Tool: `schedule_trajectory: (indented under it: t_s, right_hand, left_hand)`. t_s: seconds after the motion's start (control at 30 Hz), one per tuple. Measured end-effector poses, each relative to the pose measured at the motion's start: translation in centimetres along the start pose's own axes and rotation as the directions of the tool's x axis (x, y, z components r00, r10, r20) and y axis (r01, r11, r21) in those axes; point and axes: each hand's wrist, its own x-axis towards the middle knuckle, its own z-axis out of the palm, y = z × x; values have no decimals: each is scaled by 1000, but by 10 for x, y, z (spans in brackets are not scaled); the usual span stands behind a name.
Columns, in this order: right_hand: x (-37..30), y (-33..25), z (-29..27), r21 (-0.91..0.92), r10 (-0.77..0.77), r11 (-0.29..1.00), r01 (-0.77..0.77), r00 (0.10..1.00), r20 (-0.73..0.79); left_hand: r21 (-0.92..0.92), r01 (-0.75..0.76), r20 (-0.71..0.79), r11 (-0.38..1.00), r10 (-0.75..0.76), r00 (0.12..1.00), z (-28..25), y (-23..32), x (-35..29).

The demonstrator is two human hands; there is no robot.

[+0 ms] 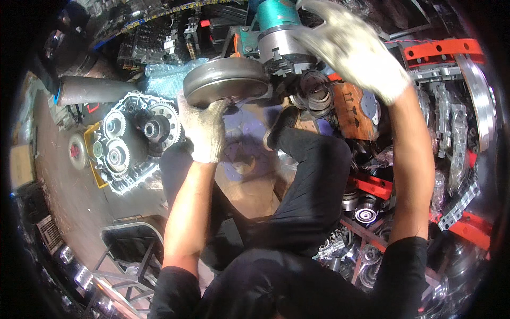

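Note:
My left hand [204,127], in a whitish work glove, grips the lower edge of a round, thick grey metal drum [226,80] and holds it up tilted. Its fingers are partly hidden by the drum. My right hand [353,50], gloved the same way and smeared by motion, reaches over beside a steel chuck [281,45] on a green machine head [276,13]. Its fingers are spread, with nothing seen in them. Whether they touch the chuck I cannot tell.
An open gearbox housing [133,183] with several gears stands left of my knee. Cardboard [249,194] lies between my legs. To the right are an orange-brown box [350,114], red rack beams [446,49] and metal parts. A black chair [133,234] stands lower left.

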Motion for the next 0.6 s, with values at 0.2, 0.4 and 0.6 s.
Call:
schedule_trajectory:
  t_s: [0.2, 0.4, 0.6]
  right_hand:
    - [-26, 48, 46, -85, 230, 972, -221, 967, 110]
    - [53, 9, -10, 332, 415, 802, -497, 863, 290]
    - [-42, 19, 39, 162, 177, 971, -174, 984, -7]
  left_hand:
    - [71, -18, 5, 997, 17, 1000, 1, 3, -5]
    - [57, -62, 87, 996, 57, 995, 12, 20, -14]
    - [176, -316, 112, 932, 300, 947, 23, 15, -16]
